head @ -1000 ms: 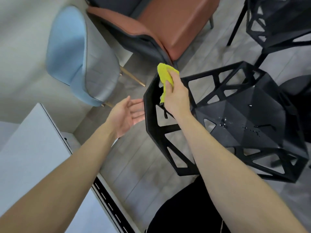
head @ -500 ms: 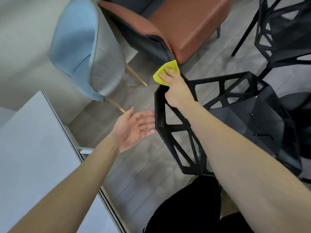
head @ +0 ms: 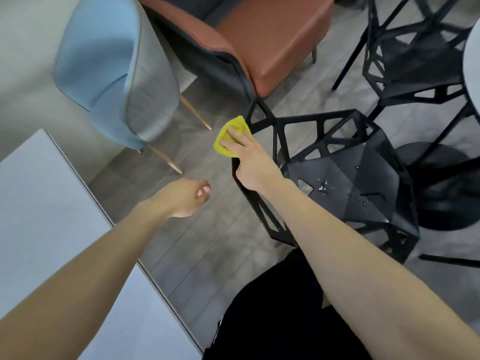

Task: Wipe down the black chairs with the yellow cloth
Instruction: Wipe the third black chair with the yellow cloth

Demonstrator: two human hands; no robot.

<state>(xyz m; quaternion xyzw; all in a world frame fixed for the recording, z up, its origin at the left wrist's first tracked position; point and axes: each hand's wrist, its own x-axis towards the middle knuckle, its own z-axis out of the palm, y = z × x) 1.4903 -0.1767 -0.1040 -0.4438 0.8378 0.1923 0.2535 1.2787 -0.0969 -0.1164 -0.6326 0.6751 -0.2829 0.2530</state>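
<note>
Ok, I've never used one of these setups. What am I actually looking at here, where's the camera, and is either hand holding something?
There is no machine here. One wide-angle camera sits on a person's head and looks down, so the two bare arms are theirs. The right hand presses the yellow cloth against the near black chair, on the top edge of its back, with fingers laid flat over the cloth. The left hand hangs over the floor, fingers loosely curled, holding nothing. Water droplets lie on that chair's seat. A second black chair stands further off on the right. A blue chair and a brown chair are ahead, and a white table is at the left.
</note>
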